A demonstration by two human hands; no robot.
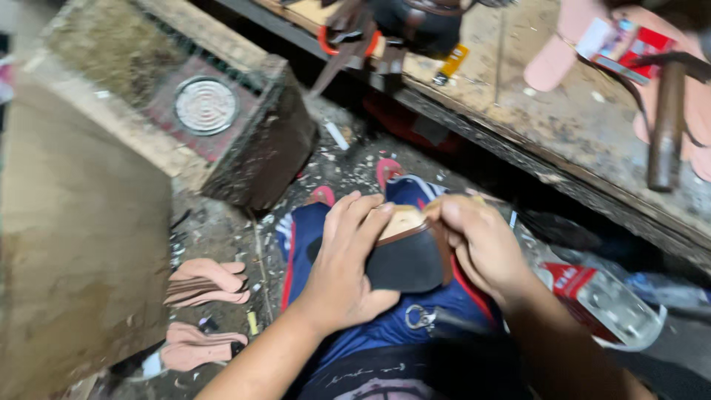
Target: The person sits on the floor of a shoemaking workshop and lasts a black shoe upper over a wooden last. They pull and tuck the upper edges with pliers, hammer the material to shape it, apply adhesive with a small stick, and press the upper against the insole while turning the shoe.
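— Where are the hands?
— Over the lap. The left hand (348, 259) is wrapped around a shoe piece (407, 255), black with a brown edge strip and a tan top; the right hand (481, 244) pinches that strip at the upper edge.
— How far along?
— I'd judge midway: the strip lies along one side, but the rest is hidden.
— And around?
— Pink soles (207, 281) wait stacked on the floor (222, 230); a hammer (666, 126) lies on the worktop (563, 118).

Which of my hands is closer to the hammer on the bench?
Right. Your right hand grips the shoe piece's right edge, below the hammer; your left hand holds its far side, farther away.
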